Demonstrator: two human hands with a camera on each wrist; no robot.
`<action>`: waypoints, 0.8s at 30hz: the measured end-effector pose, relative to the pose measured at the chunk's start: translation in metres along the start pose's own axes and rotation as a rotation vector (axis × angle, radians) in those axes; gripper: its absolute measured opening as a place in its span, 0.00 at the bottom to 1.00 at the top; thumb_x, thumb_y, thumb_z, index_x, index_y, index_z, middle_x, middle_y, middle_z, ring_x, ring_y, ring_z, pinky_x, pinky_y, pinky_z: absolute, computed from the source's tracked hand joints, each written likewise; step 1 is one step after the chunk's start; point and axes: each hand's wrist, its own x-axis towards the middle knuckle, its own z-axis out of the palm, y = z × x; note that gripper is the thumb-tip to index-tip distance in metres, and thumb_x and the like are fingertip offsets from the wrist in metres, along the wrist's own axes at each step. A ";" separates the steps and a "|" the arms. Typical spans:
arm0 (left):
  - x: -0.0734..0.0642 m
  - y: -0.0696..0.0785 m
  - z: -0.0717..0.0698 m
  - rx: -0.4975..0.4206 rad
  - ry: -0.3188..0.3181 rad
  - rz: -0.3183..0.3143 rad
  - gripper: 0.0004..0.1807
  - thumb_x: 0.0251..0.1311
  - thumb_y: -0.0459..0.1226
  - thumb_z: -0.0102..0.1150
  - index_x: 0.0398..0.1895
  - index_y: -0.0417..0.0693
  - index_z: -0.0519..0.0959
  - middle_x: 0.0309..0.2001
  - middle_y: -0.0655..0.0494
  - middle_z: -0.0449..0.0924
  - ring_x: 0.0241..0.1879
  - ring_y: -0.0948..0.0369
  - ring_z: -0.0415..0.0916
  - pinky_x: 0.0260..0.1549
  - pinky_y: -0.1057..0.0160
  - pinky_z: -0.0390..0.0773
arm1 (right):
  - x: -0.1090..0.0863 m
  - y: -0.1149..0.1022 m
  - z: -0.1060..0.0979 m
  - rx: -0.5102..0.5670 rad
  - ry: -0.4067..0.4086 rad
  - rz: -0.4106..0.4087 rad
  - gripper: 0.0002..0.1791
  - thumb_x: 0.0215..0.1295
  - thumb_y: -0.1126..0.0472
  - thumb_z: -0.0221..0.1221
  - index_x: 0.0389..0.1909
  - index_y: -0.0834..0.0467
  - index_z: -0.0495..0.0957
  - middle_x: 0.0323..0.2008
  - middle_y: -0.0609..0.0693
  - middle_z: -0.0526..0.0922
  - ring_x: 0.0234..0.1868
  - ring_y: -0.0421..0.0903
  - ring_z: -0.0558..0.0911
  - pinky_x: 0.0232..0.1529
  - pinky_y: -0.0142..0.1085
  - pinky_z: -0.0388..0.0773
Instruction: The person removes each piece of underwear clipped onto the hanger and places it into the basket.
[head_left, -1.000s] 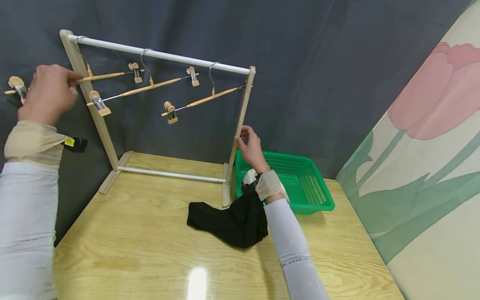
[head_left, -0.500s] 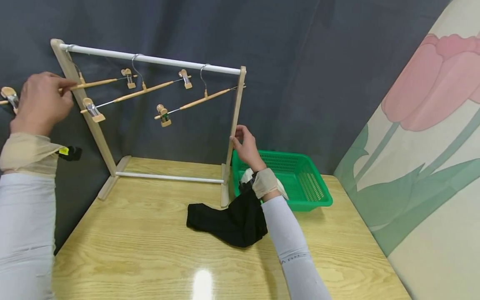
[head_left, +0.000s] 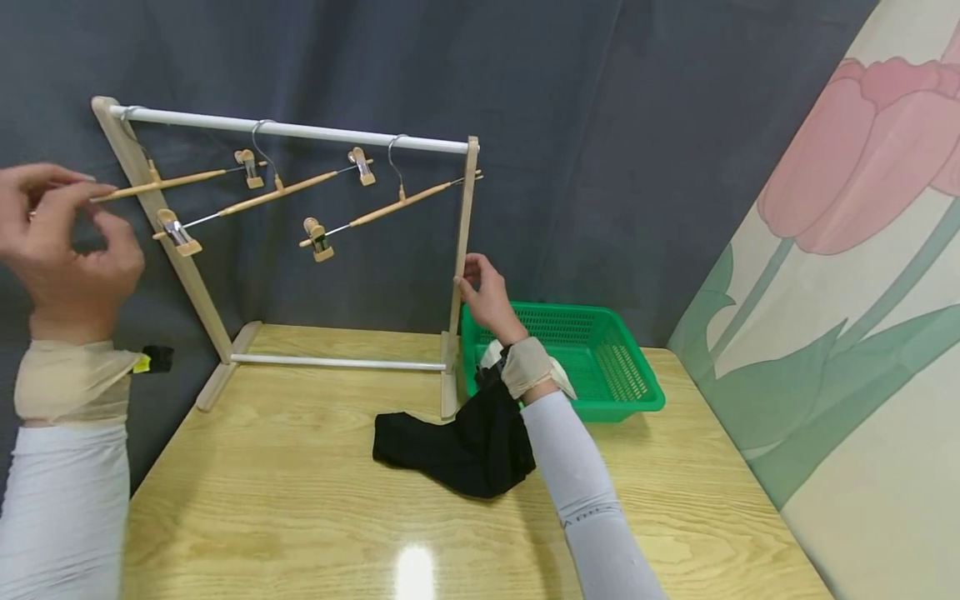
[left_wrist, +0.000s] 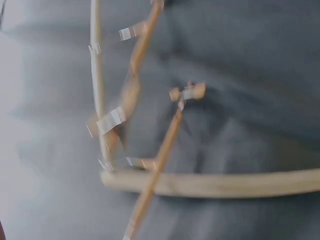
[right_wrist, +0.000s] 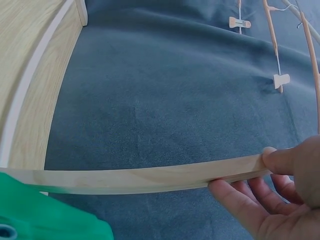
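In the head view, my left hand [head_left: 71,242] is at the far left, its thumb parted from the bent fingers, at the near end of the leftmost clip hanger [head_left: 180,180]. That hanger's near clip is hidden behind the hand. The blurred left wrist view shows the same hanger [left_wrist: 167,135] and its far clip [left_wrist: 189,93]. My right hand [head_left: 489,302] pinches the right wooden post [head_left: 467,196] of the small clothes rack, thumb on one side and fingers on the other, as the right wrist view shows with the post [right_wrist: 135,180]. Two further clip hangers hang from the white rail [head_left: 330,133].
A green basket [head_left: 656,398] stands right of the rack, with white cloth [head_left: 492,353] inside. Draped from its front edge onto the wooden table [head_left: 262,500] is a black garment [head_left: 450,450]. Dark curtain [head_left: 562,150] backs the rack; a tulip-patterned panel [head_left: 862,333] stands right.
My left hand has parted its thumb and fingers from the leftmost hanger's bar and shifted left and down. The right hand keeps hold of the post. The head view has shifted slightly.
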 end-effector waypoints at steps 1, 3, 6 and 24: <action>-0.006 0.010 0.000 -0.049 0.043 0.046 0.15 0.55 0.31 0.47 0.30 0.27 0.82 0.33 0.36 0.82 0.33 0.33 0.74 0.39 0.55 0.73 | 0.000 0.000 0.000 0.002 0.000 0.002 0.20 0.77 0.64 0.54 0.65 0.63 0.67 0.53 0.60 0.77 0.53 0.54 0.80 0.45 0.45 0.83; -0.022 0.027 0.000 -0.138 0.084 0.127 0.14 0.51 0.33 0.49 0.24 0.29 0.81 0.25 0.32 0.78 0.23 0.33 0.69 0.28 0.51 0.68 | 0.000 0.001 0.000 0.004 -0.004 0.004 0.19 0.77 0.64 0.54 0.65 0.63 0.67 0.52 0.60 0.78 0.53 0.54 0.80 0.45 0.44 0.83; -0.048 0.052 0.004 -0.298 0.036 0.225 0.16 0.51 0.38 0.51 0.19 0.32 0.79 0.15 0.37 0.73 0.12 0.40 0.63 0.19 0.50 0.62 | -0.001 0.002 0.000 0.005 0.001 0.000 0.19 0.77 0.64 0.55 0.64 0.62 0.67 0.52 0.59 0.78 0.53 0.53 0.80 0.44 0.43 0.83; -0.275 0.170 0.046 -0.108 -1.342 -0.368 0.28 0.63 0.51 0.63 0.57 0.40 0.78 0.55 0.42 0.68 0.20 0.62 0.67 0.21 0.62 0.71 | -0.029 -0.004 -0.027 -0.051 -0.097 -0.045 0.23 0.78 0.59 0.54 0.69 0.60 0.68 0.62 0.58 0.76 0.60 0.53 0.79 0.58 0.47 0.78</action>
